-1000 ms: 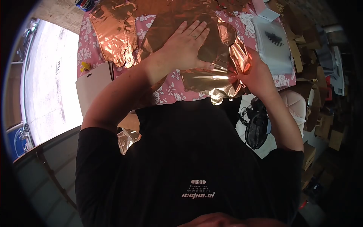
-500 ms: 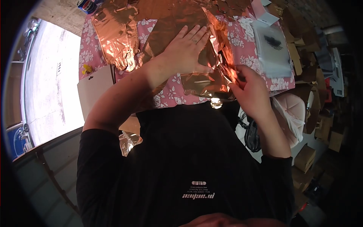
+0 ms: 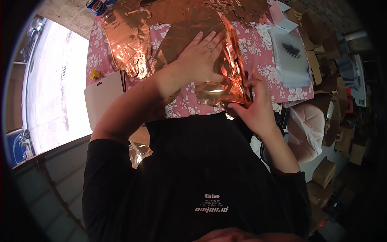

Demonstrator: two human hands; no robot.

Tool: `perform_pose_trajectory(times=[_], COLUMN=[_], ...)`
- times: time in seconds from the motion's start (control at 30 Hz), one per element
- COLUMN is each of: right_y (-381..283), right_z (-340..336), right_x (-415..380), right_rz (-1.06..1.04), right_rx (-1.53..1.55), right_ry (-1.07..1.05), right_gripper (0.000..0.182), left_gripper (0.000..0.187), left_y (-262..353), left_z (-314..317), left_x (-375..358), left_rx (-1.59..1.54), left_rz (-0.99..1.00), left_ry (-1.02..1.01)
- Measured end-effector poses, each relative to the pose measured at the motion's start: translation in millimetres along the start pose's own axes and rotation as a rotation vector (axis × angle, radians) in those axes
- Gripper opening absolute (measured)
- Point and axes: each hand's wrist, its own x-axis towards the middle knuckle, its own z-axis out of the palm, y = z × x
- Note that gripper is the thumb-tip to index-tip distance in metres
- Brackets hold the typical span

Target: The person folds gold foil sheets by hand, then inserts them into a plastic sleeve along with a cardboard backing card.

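Observation:
A sheet of shiny copper-coloured foil (image 3: 175,38) lies on the table, its right side gathered into a crumpled fold. My left hand (image 3: 203,56) rests flat on it, fingers stretched and a ring on one of them. At the foil's lower right corner is my right hand (image 3: 258,107), thumb and fingers apart; the thumb touches the near edge and the fingertips are beside the crumpled edge. A second piece of copper foil (image 3: 127,40) lies to the left, wrinkled at its near end.
A pink floral tablecloth (image 3: 258,52) covers the table. Clear plastic bags (image 3: 292,58) and a white folded card (image 3: 282,18) lie at the right. A blue can (image 3: 96,6) stands far left, near a beige board (image 3: 102,99). Cardboard boxes (image 3: 324,169) and a padded seat (image 3: 304,129) are right.
My right hand has loosened from its pinch on the foil's right edge and moved down and left toward the near corner, its thumb spreading away. My left hand has stayed flat in place.

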Motion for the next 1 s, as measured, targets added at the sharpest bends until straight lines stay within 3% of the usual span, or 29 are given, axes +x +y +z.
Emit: perform_pose_trajectory(times=[0.03, 0.1, 0.13, 0.2, 0.27, 0.3, 0.37, 0.4, 0.43, 0.5, 0.53, 0.57, 0.63, 0.67, 0.73, 0.77, 0.83, 0.97, 1.0], right_y=[7, 16, 17, 11, 9, 10, 11, 20, 26, 32, 35, 32, 44, 47, 55, 53, 46, 26, 36], right_z=[5, 14, 18, 14, 12, 12, 11, 12, 16, 22, 23, 24, 36, 35, 31, 30, 26, 30, 30], right_x=[-5, -18, -22, -23, -24, -24, -24, -29, -34, -39, -36, -33, -36, -37, -40, -40, -34, -17, -19], right_rz=[0.000, 0.285, -0.001, -0.111, -0.257, -0.255, -0.357, -0.385, -0.381, -0.292, -0.183, -0.038, 0.271, 0.274, 0.465, 0.468, 0.424, 0.487, 0.516], right_rx=[0.000, 0.210, -0.010, -0.087, -0.120, -0.120, -0.005, 0.026, 0.028, 0.274, 0.283, 0.273, 0.573, 0.574, 0.550, 0.550, 0.475, 0.729, 0.607], right_ry=[0.001, -0.117, -0.028, -0.057, -0.110, -0.107, -0.172, -0.135, -0.134, 0.260, 0.238, 0.225, 0.263, 0.262, 0.265, 0.267, 0.424, 0.589, 0.530], right_gripper=[0.077, 0.066, 0.060, 0.060, 0.062, 0.062, 0.068, 0.088, 0.088, 0.108, 0.123, 0.116, 0.087, 0.087, 0.046, 0.046, 0.021, 0.023, 0.025], left_gripper=[0.129, 0.130, 0.122, 0.115, 0.121, 0.121, 0.117, 0.117, 0.118, 0.119, 0.117, 0.115, 0.123, 0.132, 0.131, 0.130, 0.130, 0.130, 0.130], left_y=[-1, -2, -2, 3, 14, 8, -9, -6, 0, 3, 1, -1, 1, 2, 3, 3, 3, 2, 2], left_z=[0, 1, 1, -9, -43, -29, 12, 6, -6, -9, -4, -1, -6, -8, -9, -9, -10, -7, -7], left_x=[-1, -2, -1, 2, 12, 11, 4, 4, 4, 3, 0, -1, 0, 0, 0, 0, 1, 0, 1], left_rx=[-0.020, -0.039, -0.052, -0.065, 0.201, 0.203, 0.242, 0.243, 0.219, 0.194, 0.076, -0.042, -0.023, -0.005, -0.007, -0.007, 0.002, 0.000, -0.001], left_rz=[0.015, 0.029, 0.028, 0.030, -0.056, -0.052, 0.048, 0.050, 0.016, -0.020, 0.009, 0.039, 0.025, 0.008, 0.006, 0.006, 0.007, 0.011, 0.012], left_ry=[0.025, 0.045, 0.058, 0.067, -0.447, -0.447, -0.055, -0.057, -0.119, -0.183, -0.069, 0.047, -0.001, -0.048, -0.048, -0.043, -0.053, -0.032, -0.032])
